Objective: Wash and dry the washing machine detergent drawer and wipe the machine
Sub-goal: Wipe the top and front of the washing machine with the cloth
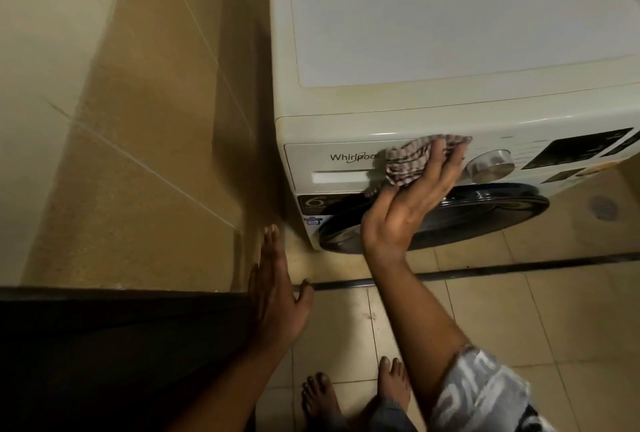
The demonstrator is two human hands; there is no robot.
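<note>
Drawer [341,168] is shut in the washing machine [450,33] at mid-frame, front turned down-frame, long axis left-right. Cloth [405,163] is pressed on its right end by the flat right hand [412,196]; the left hand [277,289] is held loose below-left.

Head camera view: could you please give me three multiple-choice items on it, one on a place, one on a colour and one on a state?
1. Where is the checked cloth?
A. on the machine's top
B. on the front panel, between the detergent drawer and the dial
C. on the floor

2. What colour is the door?
A. red
B. dark
C. yellow

3. How is the detergent drawer?
A. pulled out
B. removed
C. shut flush

Answers: B, the right hand presses the cloth there; B, the round door is dark; C, its front sits level with the panel.
</note>
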